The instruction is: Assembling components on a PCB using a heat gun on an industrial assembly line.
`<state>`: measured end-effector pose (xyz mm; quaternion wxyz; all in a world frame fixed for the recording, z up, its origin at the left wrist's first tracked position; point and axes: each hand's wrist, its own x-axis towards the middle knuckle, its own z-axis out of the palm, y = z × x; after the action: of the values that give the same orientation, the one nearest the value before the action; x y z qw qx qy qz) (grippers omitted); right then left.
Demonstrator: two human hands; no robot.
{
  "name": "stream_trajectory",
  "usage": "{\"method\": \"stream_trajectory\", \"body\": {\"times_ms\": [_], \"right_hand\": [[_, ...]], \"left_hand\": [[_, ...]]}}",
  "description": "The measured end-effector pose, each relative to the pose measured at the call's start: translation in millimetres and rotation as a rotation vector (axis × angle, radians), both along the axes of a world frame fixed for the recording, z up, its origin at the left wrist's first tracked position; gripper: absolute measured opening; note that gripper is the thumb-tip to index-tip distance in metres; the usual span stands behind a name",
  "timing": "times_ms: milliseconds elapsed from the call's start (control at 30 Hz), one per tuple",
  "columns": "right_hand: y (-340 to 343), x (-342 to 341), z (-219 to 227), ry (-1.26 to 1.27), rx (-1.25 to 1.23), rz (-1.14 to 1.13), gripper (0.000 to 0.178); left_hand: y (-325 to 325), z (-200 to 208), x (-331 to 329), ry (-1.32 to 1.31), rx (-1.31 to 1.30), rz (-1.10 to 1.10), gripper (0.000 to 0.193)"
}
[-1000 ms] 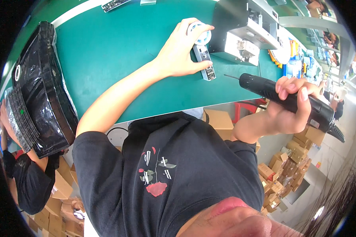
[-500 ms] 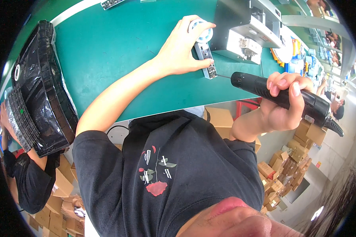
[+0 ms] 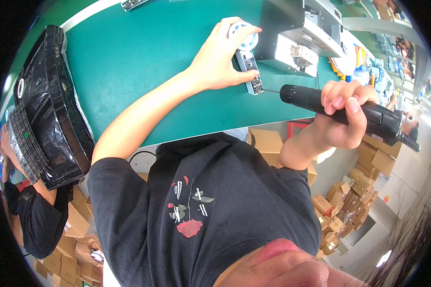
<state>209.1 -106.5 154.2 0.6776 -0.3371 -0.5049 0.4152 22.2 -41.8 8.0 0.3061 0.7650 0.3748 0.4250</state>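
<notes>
My left hand (image 3: 221,56) grips a narrow grey device (image 3: 247,62) with a small circuit board and a round white-and-blue wheel (image 3: 245,36) at its far end. The thumb presses near the device's near end, and the fingers curl around the wheel. In my right hand (image 3: 345,111) is a black electric screwdriver (image 3: 311,99), held almost level with its bit pointing left. The thin bit tip reaches the near end of the device, by the circuit board; whether it touches a screw is too small to tell.
A grey-and-black machine (image 3: 292,40) stands on the green table (image 3: 143,81), right of the device. On the left is a black plastic-wrapped bin (image 3: 52,110), with another person's arm beside it. A similar small device (image 3: 133,4) lies at the far edge. Cardboard boxes (image 3: 266,142) stand below.
My right hand and the screwdriver have shifted slightly, the rear of the screwdriver dipping and moving right. The left hand and device have barely moved.
</notes>
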Motion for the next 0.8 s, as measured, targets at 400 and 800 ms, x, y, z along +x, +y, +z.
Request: {"method": "stream_trajectory", "body": {"times_ms": [400, 800], "right_hand": [[0, -2, -7, -0.138, 0.170, 0.342, 0.023], [63, 37, 46, -0.150, -0.004, -0.231, 0.006]], "left_hand": [[2, -1, 1, 0.003, 0.037, 0.002, 0.083], [1, 1, 0, -0.058, 0.021, -0.123, 0.076]]}}
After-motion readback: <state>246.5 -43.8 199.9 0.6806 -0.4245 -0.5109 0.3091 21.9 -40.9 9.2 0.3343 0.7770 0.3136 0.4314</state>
